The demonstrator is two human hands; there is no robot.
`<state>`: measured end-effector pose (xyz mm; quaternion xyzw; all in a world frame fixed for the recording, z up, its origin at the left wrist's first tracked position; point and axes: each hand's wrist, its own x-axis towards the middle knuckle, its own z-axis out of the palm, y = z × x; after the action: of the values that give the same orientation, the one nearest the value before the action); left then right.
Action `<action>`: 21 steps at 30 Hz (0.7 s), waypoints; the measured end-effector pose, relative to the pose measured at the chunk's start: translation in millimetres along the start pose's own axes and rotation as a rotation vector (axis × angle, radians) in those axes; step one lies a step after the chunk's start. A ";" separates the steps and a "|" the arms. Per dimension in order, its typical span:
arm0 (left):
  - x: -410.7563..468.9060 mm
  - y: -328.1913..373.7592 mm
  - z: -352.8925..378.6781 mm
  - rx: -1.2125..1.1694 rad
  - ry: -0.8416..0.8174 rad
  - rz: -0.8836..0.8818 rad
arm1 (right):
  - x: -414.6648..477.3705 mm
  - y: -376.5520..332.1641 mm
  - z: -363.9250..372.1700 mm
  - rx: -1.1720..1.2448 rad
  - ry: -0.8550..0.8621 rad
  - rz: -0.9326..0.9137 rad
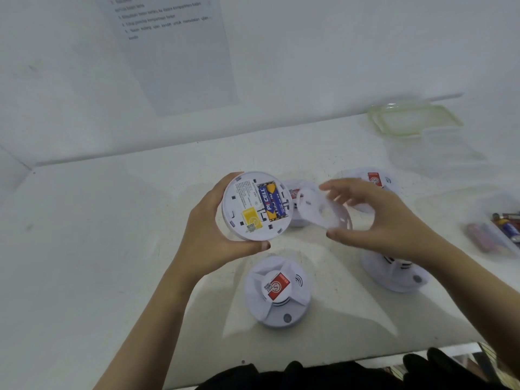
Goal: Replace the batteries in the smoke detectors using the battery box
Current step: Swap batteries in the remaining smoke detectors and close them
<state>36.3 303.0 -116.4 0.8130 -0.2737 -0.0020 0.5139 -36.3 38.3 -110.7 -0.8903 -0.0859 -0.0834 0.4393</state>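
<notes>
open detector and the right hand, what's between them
In the head view, only the white round cover, pinched by the right hand, lies between it and the open detector.

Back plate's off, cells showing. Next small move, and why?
Probably set the round white back plate down on the white table: the left hand grips the round white smoke detector, blue-and-yellow batteries sit in its bay, and the right hand, holding the plate, cannot pull them. Whether those cells are old isn't visible.

Printed sheet (180, 57) flat against white wall (337, 52), upper centre; text too blurred to read. White tabletop (112, 249) below, meeting wall along back edge. Dark fabric (304, 374) at tabletop's near edge.
</notes>
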 end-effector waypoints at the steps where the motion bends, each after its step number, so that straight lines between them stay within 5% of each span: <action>1: 0.7 1.0 0.6 0.001 -0.004 0.005 | 1.8 -5.1 -1.0 0.041 0.044 -0.020; 11: 7.3 13.7 12.4 -0.052 -0.094 0.051 | 19.9 -48.0 7.2 -0.337 -0.100 -0.351; 21: 9.6 17.5 11.3 0.009 -0.130 0.060 | 27.8 -49.1 3.8 -0.430 -0.127 -0.346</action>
<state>33.5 283.7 -104.4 0.8047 -0.3309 -0.0382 0.4914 -20.2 73.0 -69.0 -0.9386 -0.2442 -0.1174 0.2133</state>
